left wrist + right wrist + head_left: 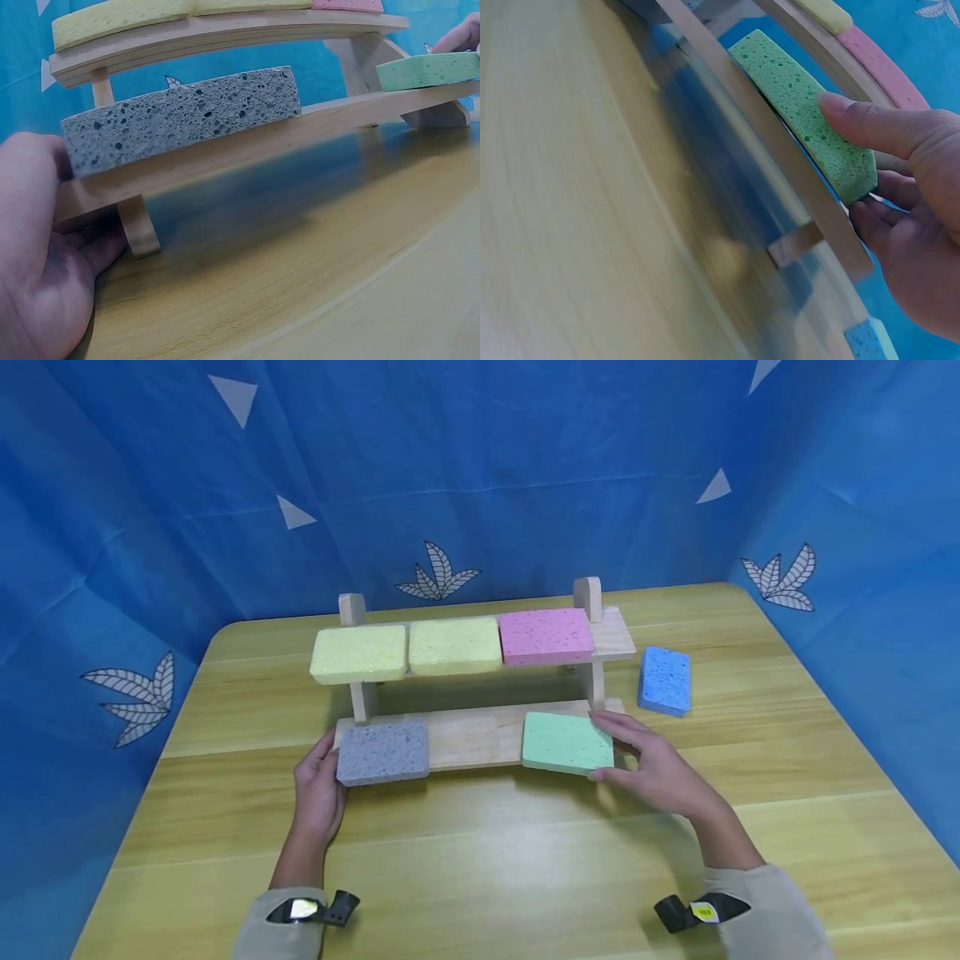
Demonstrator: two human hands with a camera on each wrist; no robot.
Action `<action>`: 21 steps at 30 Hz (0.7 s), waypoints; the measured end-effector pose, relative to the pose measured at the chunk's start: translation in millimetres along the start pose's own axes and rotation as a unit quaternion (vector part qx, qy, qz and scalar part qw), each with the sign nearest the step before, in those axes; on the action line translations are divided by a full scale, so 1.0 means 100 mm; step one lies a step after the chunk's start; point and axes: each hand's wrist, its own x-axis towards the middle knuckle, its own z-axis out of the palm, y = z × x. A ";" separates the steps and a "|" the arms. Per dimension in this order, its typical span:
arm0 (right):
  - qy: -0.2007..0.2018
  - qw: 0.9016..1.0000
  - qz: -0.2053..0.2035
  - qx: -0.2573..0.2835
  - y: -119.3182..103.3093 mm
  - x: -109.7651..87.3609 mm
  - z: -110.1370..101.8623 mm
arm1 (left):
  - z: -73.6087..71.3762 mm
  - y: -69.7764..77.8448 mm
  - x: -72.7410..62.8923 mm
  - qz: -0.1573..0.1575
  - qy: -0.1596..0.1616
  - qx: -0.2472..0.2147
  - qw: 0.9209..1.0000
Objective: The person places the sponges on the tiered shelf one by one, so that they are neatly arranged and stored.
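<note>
A two-tier wooden rack (pixel 472 735) stands on the table, and my left hand (pixel 318 789) grips the left end of its lower board. In the left wrist view the thumb side lies by the end of a grey sponge (pixel 187 112), and the fingers reach under the board. My right hand (pixel 656 768) holds a green sponge (pixel 567 742) by its right end, at the right of the lower board. The right wrist view shows the thumb on the front edge of this sponge and the other fingers behind and below.
On the upper board lie two yellow sponges (pixel 358 653) and a pink sponge (pixel 546 636), side by side. A blue sponge (pixel 664 681) lies on the wooden table (pixel 487 868), right of the rack. Behind the table hangs a blue cloth (pixel 525 460).
</note>
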 end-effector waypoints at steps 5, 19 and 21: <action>-0.013 1.000 -0.002 0.001 -0.07 0.08 0.05 | 0.02 0.01 0.01 -0.001 -0.008 -0.002 1.000; -0.049 0.999 -0.023 -0.006 -0.20 0.40 0.18 | 0.00 0.01 0.00 -0.007 -0.001 0.006 1.000; -0.056 0.998 -0.028 -0.003 -0.22 0.45 0.21 | 0.00 0.01 0.00 -0.007 0.000 0.007 1.000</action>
